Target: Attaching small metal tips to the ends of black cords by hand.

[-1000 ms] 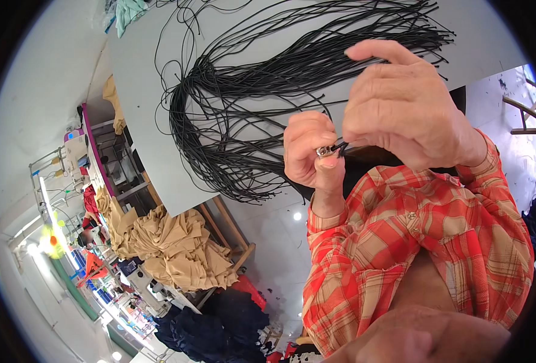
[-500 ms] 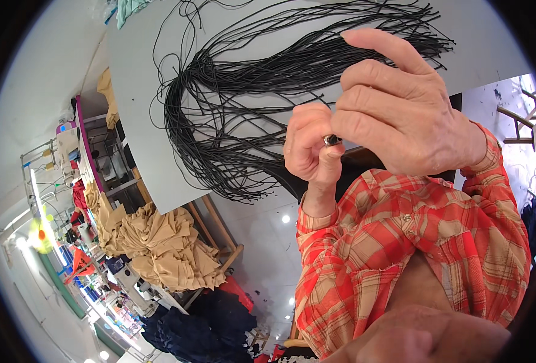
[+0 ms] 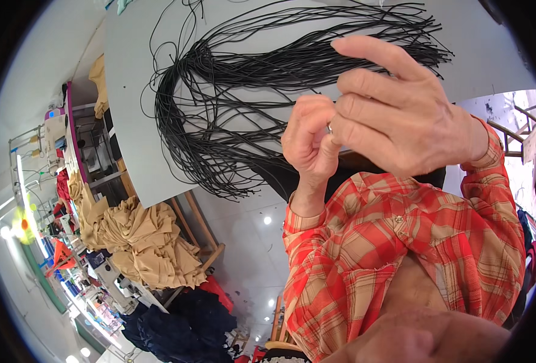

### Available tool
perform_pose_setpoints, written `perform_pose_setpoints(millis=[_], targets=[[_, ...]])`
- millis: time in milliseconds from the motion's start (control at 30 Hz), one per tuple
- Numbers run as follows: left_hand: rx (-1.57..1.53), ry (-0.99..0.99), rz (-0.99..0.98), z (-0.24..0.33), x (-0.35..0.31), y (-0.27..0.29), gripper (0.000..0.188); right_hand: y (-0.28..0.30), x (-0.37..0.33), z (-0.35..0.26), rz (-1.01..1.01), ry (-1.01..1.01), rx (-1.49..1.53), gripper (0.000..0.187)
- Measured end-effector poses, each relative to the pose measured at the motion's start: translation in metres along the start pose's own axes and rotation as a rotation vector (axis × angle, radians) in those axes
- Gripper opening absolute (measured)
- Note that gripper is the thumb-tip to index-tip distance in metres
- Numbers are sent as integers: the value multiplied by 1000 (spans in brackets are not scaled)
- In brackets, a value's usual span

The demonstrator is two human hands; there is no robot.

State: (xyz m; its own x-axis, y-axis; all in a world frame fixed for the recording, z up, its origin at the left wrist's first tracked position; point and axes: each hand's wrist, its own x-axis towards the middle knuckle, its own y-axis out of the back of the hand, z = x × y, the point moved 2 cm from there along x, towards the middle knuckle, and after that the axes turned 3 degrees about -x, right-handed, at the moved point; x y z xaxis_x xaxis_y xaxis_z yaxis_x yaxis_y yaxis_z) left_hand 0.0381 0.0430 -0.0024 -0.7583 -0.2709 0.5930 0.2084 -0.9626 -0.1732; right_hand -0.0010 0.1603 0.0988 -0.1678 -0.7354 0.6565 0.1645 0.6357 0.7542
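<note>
We hold both hands close under the camera, above the grey worktop. Our left hand has its fingers curled together, thumb and forefinger pinched on a small metal piece — only a glint of it shows between the two hands. Our right hand meets it there, fingers partly spread, the forefinger stretched out to the left; whether its thumb grips the piece we cannot tell. Behind the hands a large bundle of black cords lies fanned across the worktop. Red plaid sleeves cover both forearms. Off to the left, tan fabric is heaped — dark blue cloth below it.
</note>
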Motion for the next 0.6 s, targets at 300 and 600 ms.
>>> perform_pose_setpoints(millis=[300,600], targets=[[-75,61,-47,-3,-1,3,28,-10,-8,9,-87,81,-70,20],[-15,103,-90,-4,-7,7,18,-19,-20,12,-51,153,-57,21]])
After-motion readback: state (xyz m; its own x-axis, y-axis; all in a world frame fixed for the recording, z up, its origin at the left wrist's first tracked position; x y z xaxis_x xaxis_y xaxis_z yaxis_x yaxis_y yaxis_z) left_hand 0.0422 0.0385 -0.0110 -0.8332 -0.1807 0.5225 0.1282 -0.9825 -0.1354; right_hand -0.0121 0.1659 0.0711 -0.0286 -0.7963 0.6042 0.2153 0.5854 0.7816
